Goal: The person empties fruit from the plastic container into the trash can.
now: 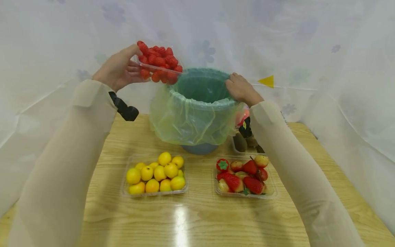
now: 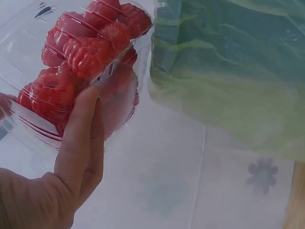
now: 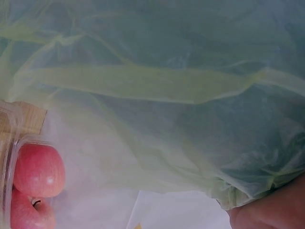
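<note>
Your left hand grips a clear punnet of raspberries, thumb on top and fingers curled under its base, holding it tilted in the air just beside the far left rim of the bin, which stands on the wooden surface lined with a pale green bag. Your right hand rests on the bin's right rim with its fingers curled over the bag's edge. Nearer to you on the surface lie a tray of yellow fruit and a tray of strawberries, well apart, with a tray of apples just beside the bin on its right.
</note>
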